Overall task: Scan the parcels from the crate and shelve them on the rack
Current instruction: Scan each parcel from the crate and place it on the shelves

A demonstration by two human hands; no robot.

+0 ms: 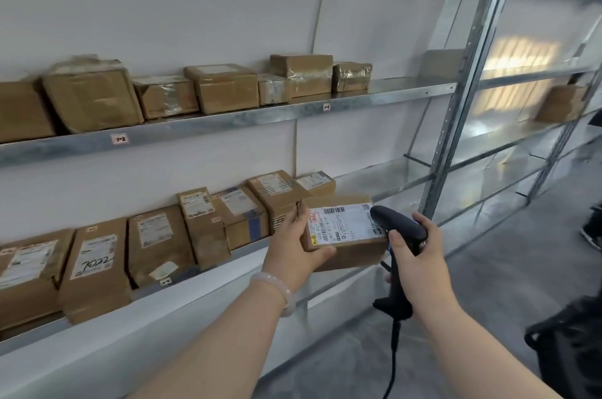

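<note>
My left hand [293,244] grips a small brown cardboard parcel [348,250] by its left end, white shipping label facing up. It is held in front of the lower shelf [250,252] of the metal rack. My right hand [415,247] grips a black corded barcode scanner [395,224], whose head sits just over the right end of the label. The crate is out of view.
Several labelled cardboard parcels [97,265] stand in a row on the lower shelf, more [224,89] on the upper shelf [228,121]. The lower shelf to the right of the held parcel is bare metal. A rack upright [456,125] stands right. A black object [573,343] sits at lower right.
</note>
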